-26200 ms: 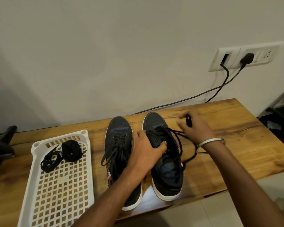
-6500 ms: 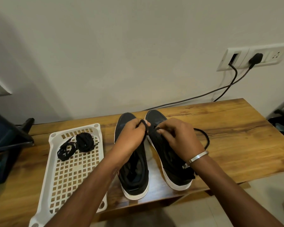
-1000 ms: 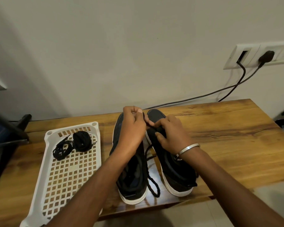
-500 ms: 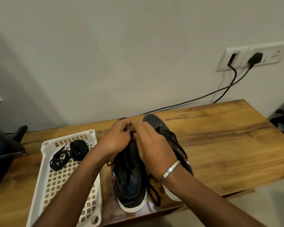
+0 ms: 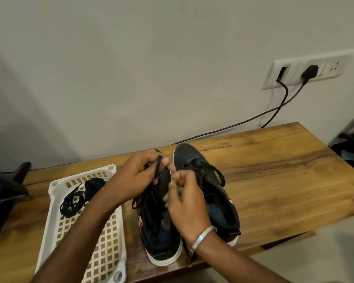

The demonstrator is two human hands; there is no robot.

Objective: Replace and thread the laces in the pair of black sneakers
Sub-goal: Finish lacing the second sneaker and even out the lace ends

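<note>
left sneaker (image 5: 161, 217) toe away | left hand (image 5: 135, 180) pinching lace (image 5: 157, 166) above eyelets | right hand (image 5: 184, 203) curled alongside, grip unclear

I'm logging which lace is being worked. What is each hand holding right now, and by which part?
The left hand pinches the left sneaker's black lace near its free end. The right hand has curled fingers at the eyelets; its hold cannot be told.

To my right the table (image 5: 284, 180) lies open from the right sneaker (image 5: 208, 180) out to its edge. On my left the tray (image 5: 55, 201) sits just beside the left sneaker (image 5: 159, 221), laces (image 5: 74, 201) heaped at its far end. The wall (image 5: 151, 78) closes the back, cables (image 5: 223, 129) trailing down it.
</note>
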